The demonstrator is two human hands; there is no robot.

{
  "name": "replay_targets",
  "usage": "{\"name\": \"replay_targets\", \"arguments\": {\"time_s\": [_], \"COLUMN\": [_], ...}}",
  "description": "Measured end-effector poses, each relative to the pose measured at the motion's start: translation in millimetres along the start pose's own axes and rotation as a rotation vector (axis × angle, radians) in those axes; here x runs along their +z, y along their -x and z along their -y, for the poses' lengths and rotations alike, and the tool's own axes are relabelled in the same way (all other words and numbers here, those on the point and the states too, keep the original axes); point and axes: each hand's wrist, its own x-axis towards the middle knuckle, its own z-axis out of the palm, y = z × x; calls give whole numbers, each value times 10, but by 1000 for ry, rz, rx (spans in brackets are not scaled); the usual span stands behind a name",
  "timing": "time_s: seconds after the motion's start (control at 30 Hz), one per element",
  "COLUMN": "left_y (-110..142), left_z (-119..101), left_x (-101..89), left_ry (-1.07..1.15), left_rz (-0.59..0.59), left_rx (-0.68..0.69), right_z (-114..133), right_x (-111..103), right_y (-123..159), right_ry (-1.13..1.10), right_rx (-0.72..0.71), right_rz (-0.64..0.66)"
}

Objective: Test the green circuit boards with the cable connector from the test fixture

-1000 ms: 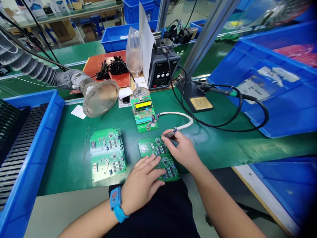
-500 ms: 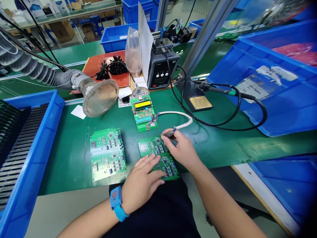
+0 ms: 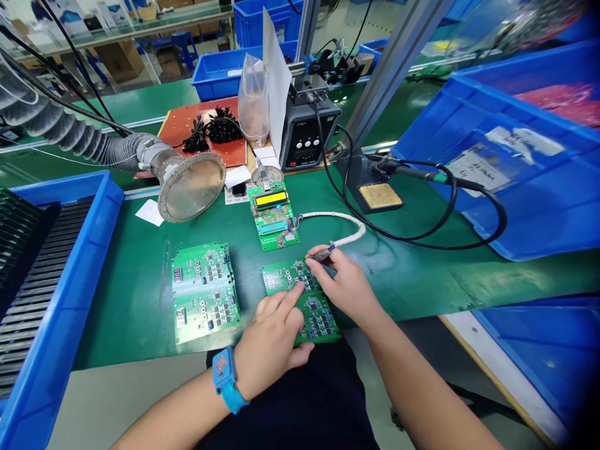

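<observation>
Panel (image 3: pixel 321 306) gaining a pointing finger, connector (image 3: pixel 321 254) staying pinched

We are noting a change of shape in the left hand (image 3: pixel 269 334). Its fingers are no longer fanning over the panel; they are curling in, and the forefinger alone is reaching forward, its tip lying among the small parts of the far half. We are reading this as contact, though we are not able to tell pressing from resting. The hand is grasping nothing.

The right hand (image 3: pixel 349 284) is keeping its place, pinching the dark connector at the panel's far right edge. White cable (image 3: pixel 359 225) is running from it back to a green board (image 3: pixel 276 237) with a yellow screen (image 3: pixel 270 199). We are judging that both hands are now attending to the same half, the left pointing while the right is steadying the link.

The panel is lying flat on the worktop (image 3: pixel 422 275), near the edge by the person's lap, to the right of a similar panel (image 3: pixel 206 294). It is showing green, in two like halves, with dark chips and small buttons. A pale digit display is showing on the far half, too small for reading; the left hand is covering part of the near half.
</observation>
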Motion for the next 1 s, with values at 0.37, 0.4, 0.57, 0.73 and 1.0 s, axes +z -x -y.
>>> {"name": "replay_targets", "arguments": {"time_s": [0.37,0.4,0.57,0.73,1.0], "left_y": [-16,-18,-3,45,88], "left_z": [26,24,26,95,176], "left_x": [52,53,64,134,190], "left_ry": [-43,-45,-52,-47,-42], "left_rz": [-24,-26,-45,-77,-98], "left_rx": [5,8,31,78,136], "right_z": [-15,-12,7,-7,2], "right_x": [3,3,-2,0,19], "right_y": [-10,-11,-7,-2,53], "right_ry": [0,-1,5,2,-93], "right_rx": [-6,-6,-9,-23,7], "right_rz": [10,10,13,-1,-73]}}
